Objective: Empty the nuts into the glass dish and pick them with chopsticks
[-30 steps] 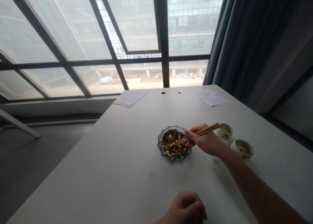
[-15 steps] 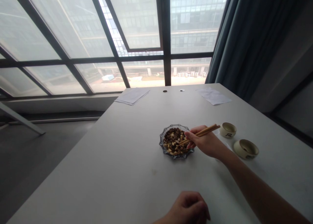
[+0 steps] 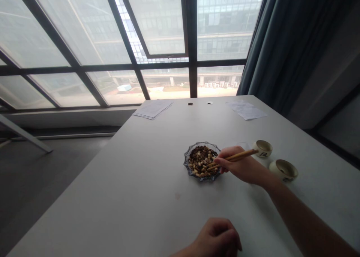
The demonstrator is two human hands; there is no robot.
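My right hand [image 3: 236, 165] is closed round a pair of wooden chopsticks [image 3: 242, 155], held at a slant. Their tips reach down into the right side of a scalloped glass bowl [image 3: 186, 166]. A mix of pale peanuts and dark, striped seeds [image 3: 201, 159] fills the bowl; whether the tips grip a piece is too small to tell. Near the front edge, my left hand [image 3: 218, 237] rests on the table with its fingers curled in, and no object shows in it.
Two cream-coloured cups with dark markings, a farther cup [image 3: 262, 148] and a nearer cup [image 3: 283, 170], stand right of my right hand. Papers [image 3: 153, 109] lie at the back left of the white table [image 3: 126, 189], more sheets [image 3: 246, 110] at the back right. Windows rise behind.
My right hand and the chopsticks have shifted slightly right, and the chopsticks lie a little flatter. The left hand stays almost in place.
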